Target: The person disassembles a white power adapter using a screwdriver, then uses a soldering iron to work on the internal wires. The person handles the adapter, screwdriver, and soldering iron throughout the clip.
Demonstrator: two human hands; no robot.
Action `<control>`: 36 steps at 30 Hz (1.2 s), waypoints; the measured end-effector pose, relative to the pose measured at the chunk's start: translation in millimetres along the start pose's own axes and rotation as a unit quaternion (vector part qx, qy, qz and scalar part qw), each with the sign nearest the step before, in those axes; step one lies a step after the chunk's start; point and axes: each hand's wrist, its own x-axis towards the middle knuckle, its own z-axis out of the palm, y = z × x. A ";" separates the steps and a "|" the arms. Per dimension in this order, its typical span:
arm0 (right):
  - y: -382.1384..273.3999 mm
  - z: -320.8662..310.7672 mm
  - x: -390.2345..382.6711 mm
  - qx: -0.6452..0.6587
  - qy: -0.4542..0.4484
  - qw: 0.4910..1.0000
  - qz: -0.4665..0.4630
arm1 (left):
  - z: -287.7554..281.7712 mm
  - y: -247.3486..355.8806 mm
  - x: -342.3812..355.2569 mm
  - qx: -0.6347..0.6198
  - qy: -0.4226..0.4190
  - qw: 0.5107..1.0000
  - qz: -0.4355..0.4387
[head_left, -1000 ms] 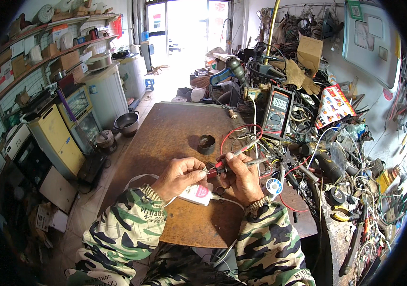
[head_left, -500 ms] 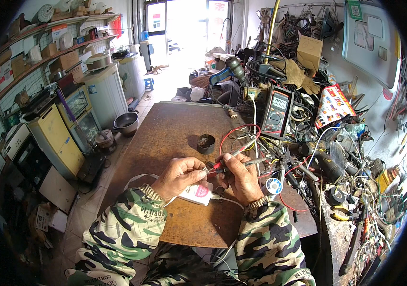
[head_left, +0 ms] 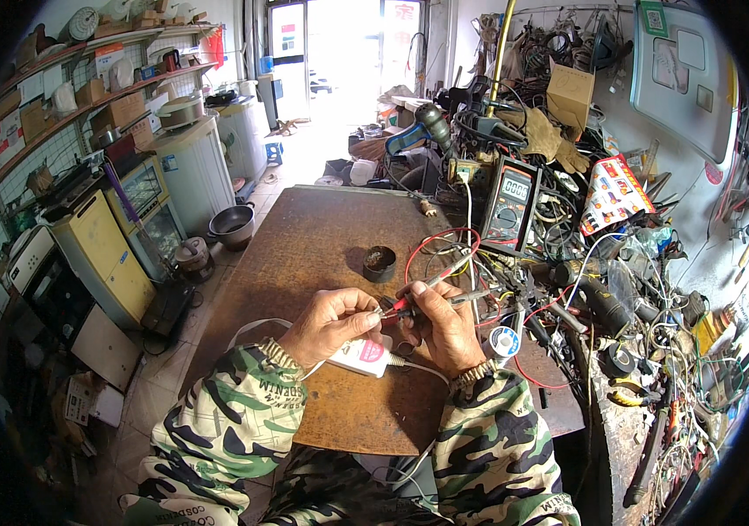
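Note:
My left hand [head_left: 335,326] is closed in a pinch above the table, at the small tip of a thin white cable [head_left: 256,325] that passes by the hand. My right hand [head_left: 451,335] is closed around the red test probe [head_left: 403,303] and the black test probe [head_left: 464,299]. The probes' tips meet the pinched piece or lie very near it; the fingers partly hide the contact. Beneath the hands, a white power adapter [head_left: 364,358] with a pink label rests on the table. Beyond the right hand stands a multimeter [head_left: 512,206] with its display lit.
A small round dark tin [head_left: 379,263] sits on the brown wooden table [head_left: 304,237]. Beside my right wrist is a solder spool [head_left: 503,342]. Tools and tangled cables [head_left: 602,298] crowd the right side. A pot [head_left: 232,225] stands on the floor at left.

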 end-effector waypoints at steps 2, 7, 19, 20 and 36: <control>1.1 -4.0 1.1 0.009 -0.008 1.000 0.004 | -0.2 -0.1 0.7 -0.002 -0.003 1.000 0.000; 2.3 -2.2 1.1 0.017 0.001 1.000 0.002 | -0.1 -1.1 0.5 -0.008 -0.003 1.000 -0.001; 1.4 -3.0 0.4 0.011 -0.002 1.000 -0.003 | 1.4 0.3 0.1 -0.003 0.001 1.000 -0.003; 1.9 -3.0 0.9 0.012 -0.003 1.000 -0.004 | 1.0 0.5 0.2 0.000 0.000 1.000 -0.001; 0.0 -1.7 0.4 -0.008 -0.001 1.000 -0.001 | 3.1 2.2 -0.6 -0.004 0.020 1.000 0.000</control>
